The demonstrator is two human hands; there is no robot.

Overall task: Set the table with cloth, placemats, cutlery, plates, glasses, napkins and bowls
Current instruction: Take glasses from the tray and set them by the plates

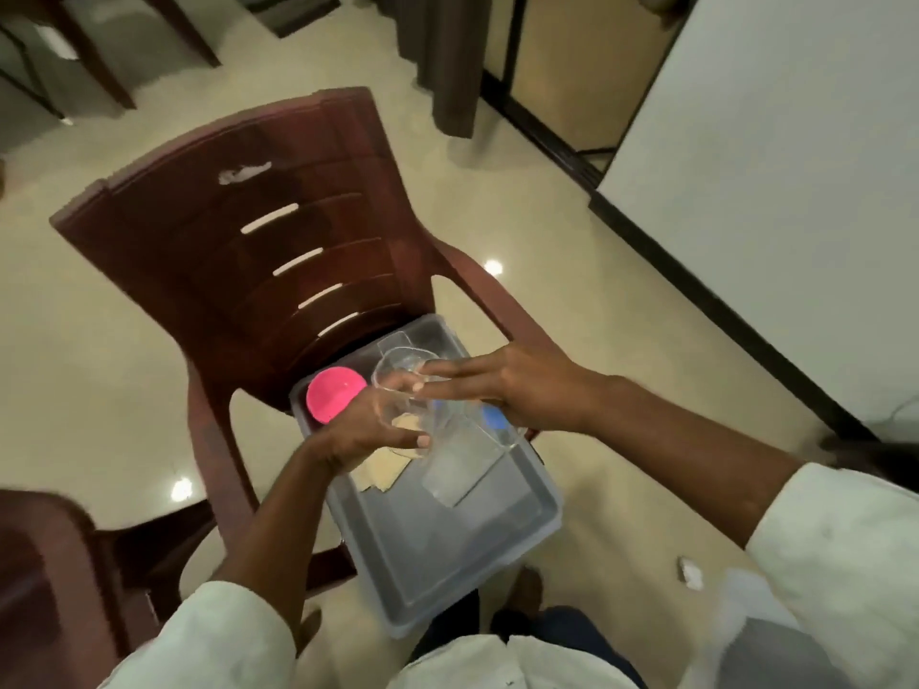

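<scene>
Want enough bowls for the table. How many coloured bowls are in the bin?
2: a pink bowl at the bin's far left corner, a blue one mostly hidden under the right hand. More may be hidden.

Pale off-white sleeves (840, 529) pushed above both bare forearms, dark blue trousers (572, 634) below.

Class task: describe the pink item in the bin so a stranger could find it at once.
Find the brown plastic chair; a grey plastic bin sits on its seat. At the bin's far left corner lies a round pink bowl, the only pink thing there.
</scene>
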